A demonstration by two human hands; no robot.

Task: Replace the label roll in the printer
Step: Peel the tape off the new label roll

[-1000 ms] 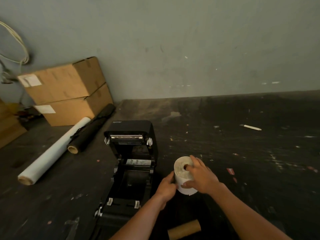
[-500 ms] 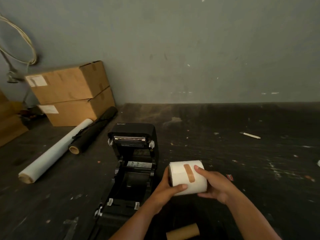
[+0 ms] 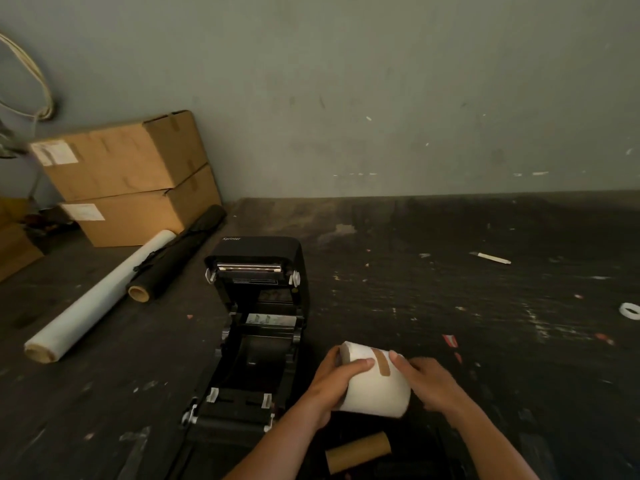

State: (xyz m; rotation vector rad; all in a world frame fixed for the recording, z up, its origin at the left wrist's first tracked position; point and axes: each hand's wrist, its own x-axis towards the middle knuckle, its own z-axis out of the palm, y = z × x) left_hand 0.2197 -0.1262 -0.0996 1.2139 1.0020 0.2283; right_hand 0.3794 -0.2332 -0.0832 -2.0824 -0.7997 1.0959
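Label roll (image 3: 375,389) now tilted, core end up-left, versus level half second earlier; left hand (image 3: 334,382) and right hand (image 3: 429,381) grip its ends beside open printer (image 3: 256,327), near counter's front edge.

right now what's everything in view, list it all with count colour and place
label roll: 1, white with a tan tape strip, held right of the printer
printer: 1, black, lid open, centre of the floor
empty core: 1, brown cardboard, bottom edge between the forearms
cardboard boxes: 2, brown, stacked by the wall at left
white roll: 1, long, lying left of the printer
black roll: 1, lying beside the white roll
pen-like stick: 1, white, far right floor
tape ring: 1, white, right edge
cable: whitish loops, on the wall top left
left hand: grips the label roll
right hand: holds its other side
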